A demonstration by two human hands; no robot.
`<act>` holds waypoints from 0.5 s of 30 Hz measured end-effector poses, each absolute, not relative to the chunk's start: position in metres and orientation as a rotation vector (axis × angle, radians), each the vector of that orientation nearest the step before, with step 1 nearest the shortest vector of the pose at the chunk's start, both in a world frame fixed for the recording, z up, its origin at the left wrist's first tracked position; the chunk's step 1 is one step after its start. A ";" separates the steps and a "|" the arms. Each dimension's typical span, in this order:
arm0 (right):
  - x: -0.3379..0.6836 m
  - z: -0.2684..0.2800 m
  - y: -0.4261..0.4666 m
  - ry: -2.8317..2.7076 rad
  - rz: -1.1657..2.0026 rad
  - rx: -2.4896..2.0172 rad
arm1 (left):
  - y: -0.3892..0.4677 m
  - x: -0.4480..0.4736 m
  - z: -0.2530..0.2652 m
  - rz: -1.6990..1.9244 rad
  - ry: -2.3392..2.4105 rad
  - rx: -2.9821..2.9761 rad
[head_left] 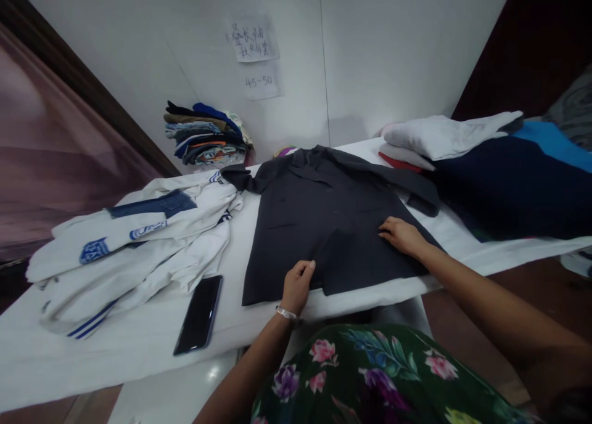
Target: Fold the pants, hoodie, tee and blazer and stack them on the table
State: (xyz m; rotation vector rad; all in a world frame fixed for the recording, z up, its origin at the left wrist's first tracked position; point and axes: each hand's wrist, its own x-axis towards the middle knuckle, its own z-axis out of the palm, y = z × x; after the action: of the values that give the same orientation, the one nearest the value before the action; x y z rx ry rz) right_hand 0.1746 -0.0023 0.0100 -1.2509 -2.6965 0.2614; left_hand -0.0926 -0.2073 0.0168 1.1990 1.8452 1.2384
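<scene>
A dark grey jacket (296,227) lies front up on the white-covered table, its collar toward the wall and its hem near the front edge. Both sleeves stretch out to the sides, and the front opening runs down the middle. My left hand (298,283) is closed on the jacket's front edge near the hem, with thumb and fingers together. On the lower right part of the jacket rests my right hand (403,235), its fingers curled and pinching the cloth.
To the left lie a crumpled white jacket (152,239) with blue badges and a black phone (198,316). A folded clothes stack (208,137) stands behind. More garments, including a navy one (499,190), are piled right. Handwritten papers (254,40) hang on the wall.
</scene>
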 end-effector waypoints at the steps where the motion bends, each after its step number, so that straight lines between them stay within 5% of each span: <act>1: 0.175 0.011 -0.001 -2.719 0.271 -1.246 | -0.207 -0.094 0.017 1.249 1.850 1.146; 15: 0.070 0.035 0.014 -2.730 0.399 -1.050 | -0.217 -0.103 0.014 1.570 1.878 0.731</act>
State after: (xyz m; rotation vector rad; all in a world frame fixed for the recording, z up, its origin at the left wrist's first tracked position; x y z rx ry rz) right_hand 0.0702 0.0141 0.0351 -1.0497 -2.7305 0.3993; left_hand -0.1034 -0.2175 0.0144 0.7308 1.8783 1.5699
